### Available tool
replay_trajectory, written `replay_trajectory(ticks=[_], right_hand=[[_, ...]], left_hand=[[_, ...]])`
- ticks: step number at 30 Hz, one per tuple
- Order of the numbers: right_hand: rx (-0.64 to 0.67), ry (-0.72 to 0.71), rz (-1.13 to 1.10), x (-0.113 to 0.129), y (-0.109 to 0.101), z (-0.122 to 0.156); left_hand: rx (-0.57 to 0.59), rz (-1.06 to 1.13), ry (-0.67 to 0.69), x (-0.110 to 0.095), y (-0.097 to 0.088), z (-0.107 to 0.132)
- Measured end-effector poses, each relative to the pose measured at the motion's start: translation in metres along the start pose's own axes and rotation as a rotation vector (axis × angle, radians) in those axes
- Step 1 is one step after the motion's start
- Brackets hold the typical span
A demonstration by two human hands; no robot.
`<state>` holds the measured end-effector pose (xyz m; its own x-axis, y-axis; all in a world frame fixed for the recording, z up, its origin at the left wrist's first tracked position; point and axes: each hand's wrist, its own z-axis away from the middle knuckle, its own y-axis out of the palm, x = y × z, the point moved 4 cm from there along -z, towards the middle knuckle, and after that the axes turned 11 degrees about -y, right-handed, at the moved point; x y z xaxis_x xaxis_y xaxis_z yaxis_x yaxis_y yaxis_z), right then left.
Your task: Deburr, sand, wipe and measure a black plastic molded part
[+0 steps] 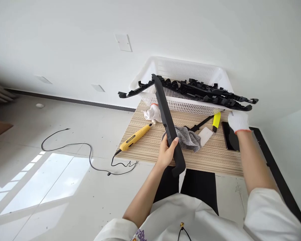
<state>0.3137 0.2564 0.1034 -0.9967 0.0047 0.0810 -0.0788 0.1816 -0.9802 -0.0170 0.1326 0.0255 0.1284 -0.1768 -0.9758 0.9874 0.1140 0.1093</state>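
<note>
My bare left hand (167, 151) is wrapped round the lower part of a long black plastic trim piece (165, 110), held tilted above the table. The piece's top end overlaps the black parts in the basket. My right hand (238, 121) wears a white glove with an orange cuff, close to the basket's front right corner; its fingers are not clear enough to tell their pose. Left of it stands a neon yellow-handled cutter (216, 120). A dark phone or tablet (229, 135) lies partly under my right wrist. Behind the trim piece rests a crumpled grey cloth (189, 139).
A white plastic basket (190, 104) with several black plastic parts (203, 90) stands against the wall, the parts overhanging its rim. On the wooden table (145, 152) are a yellow corded tool (135, 137), a white glove (153, 113) and a white card (205, 136). A black cable (90, 154) trails across the floor.
</note>
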Motion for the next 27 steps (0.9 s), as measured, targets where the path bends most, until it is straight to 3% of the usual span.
replay_trajectory(ticks=[1, 2, 4, 6, 9, 11, 13, 17, 19, 21, 22, 24, 26, 27], right_hand=[[-0.072, 0.047, -0.024, 0.009, -0.008, 0.027], [-0.203, 0.082, -0.187, 0.022, -0.015, 0.058], [-0.269, 0.046, -0.609, 0.06, -0.013, 0.122], [-0.171, 0.016, -0.977, 0.105, 0.001, 0.174], [0.07, -0.02, -1.187, 0.154, 0.023, 0.214], [0.128, 0.002, -1.296, 0.163, 0.031, 0.218], [0.082, 0.05, -1.453, 0.157, 0.031, 0.214], [-0.079, 0.166, -1.59, 0.135, 0.026, 0.206], [-0.068, 0.213, -1.526, 0.131, 0.024, 0.206], [-0.028, 0.251, -1.449, 0.13, 0.023, 0.208], [-0.009, 0.267, -1.414, 0.131, 0.023, 0.209], [0.019, 0.284, -1.366, 0.133, 0.023, 0.21], [0.032, 0.291, -1.339, 0.136, 0.023, 0.21], [0.039, 0.293, -1.33, 0.138, 0.023, 0.209]], left_hand=[[-0.009, 0.01, 0.005, 0.001, 0.0, 0.0], [-0.017, 0.022, 0.011, 0.001, 0.001, 0.001], [-0.026, 0.034, 0.027, 0.001, 0.007, 0.004], [-0.013, 0.015, 0.062, -0.004, 0.018, 0.012], [0.046, -0.084, 0.195, -0.024, 0.033, 0.026], [0.13, -0.231, 0.356, -0.042, 0.037, 0.029], [0.193, -0.452, 0.494, -0.054, 0.033, 0.022], [0.044, -0.857, 0.458, -0.047, 0.006, -0.024], [0.1, -0.941, 0.465, -0.041, 0.0, -0.045], [0.106, -0.923, 0.471, -0.046, -0.006, -0.054], [0.047, -0.864, 0.463, -0.054, -0.012, -0.054], [-0.171, -0.643, 0.454, -0.078, -0.027, -0.043], [-0.391, -0.342, 0.522, -0.103, -0.04, -0.016], [-0.422, -0.231, 0.573, -0.112, -0.041, -0.001]])
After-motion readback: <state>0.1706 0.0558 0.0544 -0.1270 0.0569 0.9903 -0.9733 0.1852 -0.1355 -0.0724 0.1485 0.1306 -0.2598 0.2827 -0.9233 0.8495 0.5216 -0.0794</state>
